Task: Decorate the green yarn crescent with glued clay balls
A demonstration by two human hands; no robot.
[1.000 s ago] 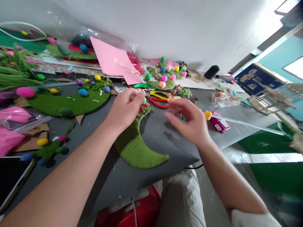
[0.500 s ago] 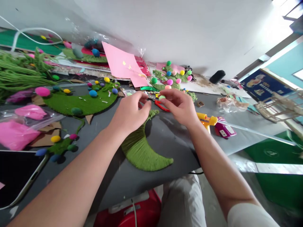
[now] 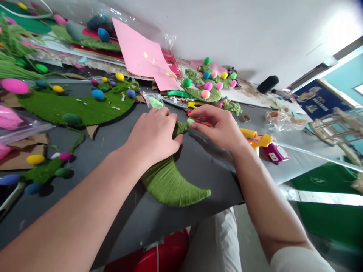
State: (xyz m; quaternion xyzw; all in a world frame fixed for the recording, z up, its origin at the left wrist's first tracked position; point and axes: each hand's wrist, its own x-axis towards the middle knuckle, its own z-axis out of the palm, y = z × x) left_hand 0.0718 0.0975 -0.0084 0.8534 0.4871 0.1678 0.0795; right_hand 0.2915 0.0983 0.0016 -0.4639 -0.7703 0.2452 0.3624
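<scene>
A crescent wrapped in green yarn [image 3: 172,185] lies on the grey table, its lower tip towards the right. My left hand [image 3: 154,138] is closed round its upper part, the thumb on the inner edge and the fingers over the top, covering much of that arm. Between the thumb and forefinger of my right hand [image 3: 219,126] is a small light green pom-pom [image 3: 191,121]. It sits right at the crescent's upper tip and appears to touch it. Behind the right fingers, red-handled pliers [image 3: 205,123] are partly hidden.
A yellow glue gun [image 3: 256,139] with a clear stick lies right of my right hand, beside a purple box [image 3: 275,152]. Left stands a larger green crescent [image 3: 82,107] with coloured balls. Pink paper [image 3: 144,56] leans at the back; the table's front edge is near my legs.
My left hand has come down onto the crescent's upper part and closed on it. My right hand has brought the pom-pom to the upper tip. The view has shifted slightly.
</scene>
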